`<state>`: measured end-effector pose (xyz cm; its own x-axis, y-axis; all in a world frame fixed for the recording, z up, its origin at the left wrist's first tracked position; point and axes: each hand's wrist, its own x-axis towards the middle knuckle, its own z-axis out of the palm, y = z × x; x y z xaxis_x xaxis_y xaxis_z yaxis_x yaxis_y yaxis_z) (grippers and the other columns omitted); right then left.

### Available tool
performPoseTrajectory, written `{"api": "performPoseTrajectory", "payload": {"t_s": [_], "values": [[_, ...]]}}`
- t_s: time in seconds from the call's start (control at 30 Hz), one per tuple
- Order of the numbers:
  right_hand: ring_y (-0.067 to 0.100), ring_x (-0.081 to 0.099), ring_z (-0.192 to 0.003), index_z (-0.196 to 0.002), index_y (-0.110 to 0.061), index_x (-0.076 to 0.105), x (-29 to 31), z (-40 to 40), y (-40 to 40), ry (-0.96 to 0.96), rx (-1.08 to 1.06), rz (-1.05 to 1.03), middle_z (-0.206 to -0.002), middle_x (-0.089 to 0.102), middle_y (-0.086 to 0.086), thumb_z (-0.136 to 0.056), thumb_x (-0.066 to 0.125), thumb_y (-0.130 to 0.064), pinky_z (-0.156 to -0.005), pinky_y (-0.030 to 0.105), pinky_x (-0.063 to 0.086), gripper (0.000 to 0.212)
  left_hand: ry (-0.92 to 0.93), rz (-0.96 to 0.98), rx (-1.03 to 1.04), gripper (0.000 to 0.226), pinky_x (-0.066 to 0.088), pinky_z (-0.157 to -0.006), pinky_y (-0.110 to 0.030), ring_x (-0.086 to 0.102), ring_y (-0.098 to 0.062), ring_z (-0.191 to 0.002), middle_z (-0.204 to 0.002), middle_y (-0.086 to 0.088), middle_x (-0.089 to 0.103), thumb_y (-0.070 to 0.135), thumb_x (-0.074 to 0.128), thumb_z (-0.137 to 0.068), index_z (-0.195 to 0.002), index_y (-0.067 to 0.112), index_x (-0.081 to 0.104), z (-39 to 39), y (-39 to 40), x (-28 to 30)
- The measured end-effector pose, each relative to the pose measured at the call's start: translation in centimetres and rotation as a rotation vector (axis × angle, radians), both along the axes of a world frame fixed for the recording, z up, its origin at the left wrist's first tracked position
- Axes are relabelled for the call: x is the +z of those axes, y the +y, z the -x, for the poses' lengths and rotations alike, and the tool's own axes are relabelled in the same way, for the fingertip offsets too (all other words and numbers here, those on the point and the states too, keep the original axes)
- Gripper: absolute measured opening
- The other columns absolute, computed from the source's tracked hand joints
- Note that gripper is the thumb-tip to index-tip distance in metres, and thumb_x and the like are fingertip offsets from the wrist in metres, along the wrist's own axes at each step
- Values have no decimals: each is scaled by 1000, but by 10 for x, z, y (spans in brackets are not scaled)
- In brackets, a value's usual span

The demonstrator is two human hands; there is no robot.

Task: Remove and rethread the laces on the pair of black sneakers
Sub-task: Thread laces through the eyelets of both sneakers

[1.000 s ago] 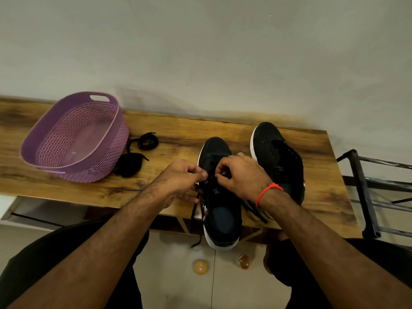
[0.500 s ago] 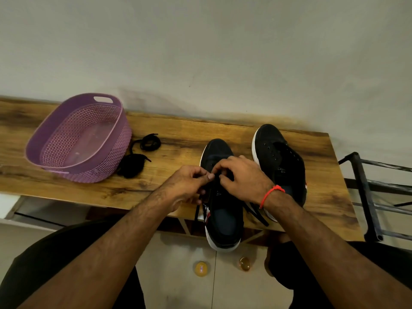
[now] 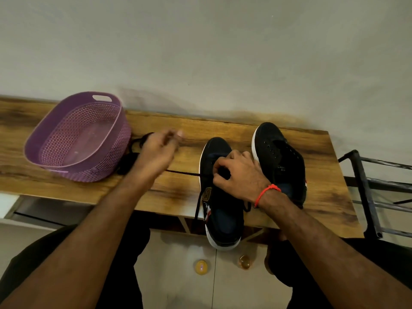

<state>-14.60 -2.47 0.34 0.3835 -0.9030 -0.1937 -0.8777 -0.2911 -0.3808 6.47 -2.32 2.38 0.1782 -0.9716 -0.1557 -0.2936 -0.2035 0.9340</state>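
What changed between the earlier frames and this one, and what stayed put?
The left hand swung left, away from the near sneaker, drawing a lace out taut toward the purple basket. The right hand stayed on that sneaker's eyelets. The far sneaker, basket and loose laces did not move.

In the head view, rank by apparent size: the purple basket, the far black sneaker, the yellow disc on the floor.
1. Purple perforated plastic basket
2. Far black white-soled sneaker, partly hidden behind the right hand
3. Small round yellow disc
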Motion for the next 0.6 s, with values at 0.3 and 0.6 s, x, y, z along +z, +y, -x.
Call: {"api": "performPoseTrajectory", "payload": {"t_s": [0.3,0.6], "values": [[21,36,-118,-114,-43,59,-1,3,-1,-9,-1,-15,-117,42,-5,-91,52,-52,-106,48,32,25,-222,57,92,21,48,-75,-31,60,-11,-83,-95,4,68,34,54,-103,-89,25,66,-5,-9,-21],[22,34,-120,-109,-42,61,0,2,0,-9,-3,-20,-118,40,-5,-91,54,-50,-107,48,31,21,-401,-220,152,46,45,-100,-43,53,-30,-126,-135,-8,56,42,59,-99,-138,17,52,-19,-8,-20]]}}
